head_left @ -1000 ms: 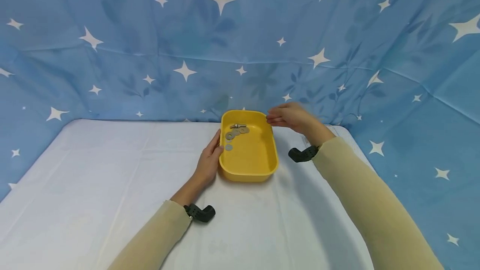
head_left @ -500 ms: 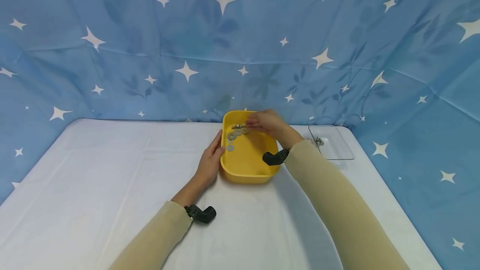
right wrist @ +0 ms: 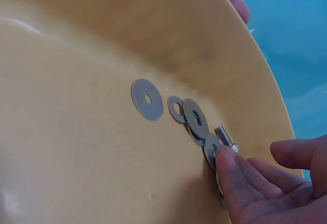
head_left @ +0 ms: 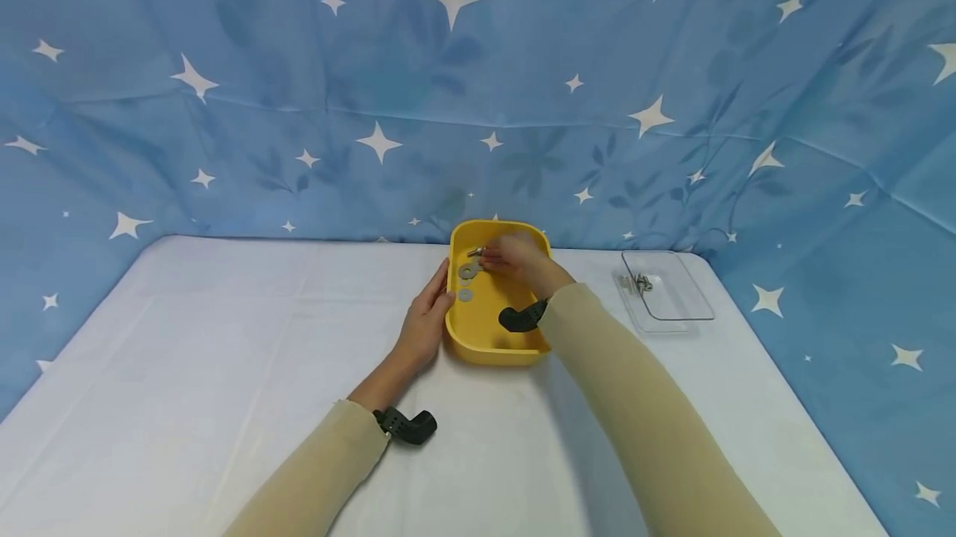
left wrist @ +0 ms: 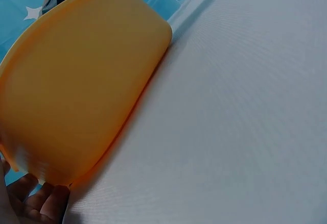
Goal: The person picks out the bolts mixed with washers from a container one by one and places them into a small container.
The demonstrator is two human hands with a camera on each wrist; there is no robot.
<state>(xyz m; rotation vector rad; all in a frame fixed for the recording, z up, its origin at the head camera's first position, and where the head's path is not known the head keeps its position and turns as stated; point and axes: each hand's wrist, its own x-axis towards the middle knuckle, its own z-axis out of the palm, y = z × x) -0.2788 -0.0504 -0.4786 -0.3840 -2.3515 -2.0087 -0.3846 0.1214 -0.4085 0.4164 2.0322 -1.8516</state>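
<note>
A yellow plastic bin stands on the white-covered table. My left hand holds its left wall, fingers along the outside and thumb by the rim; the left wrist view shows those fingers against the bin's outer end. My right hand reaches inside, over the far left part. Its fingertips are right at a small metal screw and a row of flat washers, thumb apart from the fingers. One larger washer lies away from that row. The right hand partly hides the washers.
A clear plastic box with several small screws in it stands at the table's far right. Behind the table's back edge hangs a blue curtain with white stars.
My right hand has moved left from beyond the bin's right rim to the metal parts inside, bringing the clear box into sight. The left hand stays on the bin.
</note>
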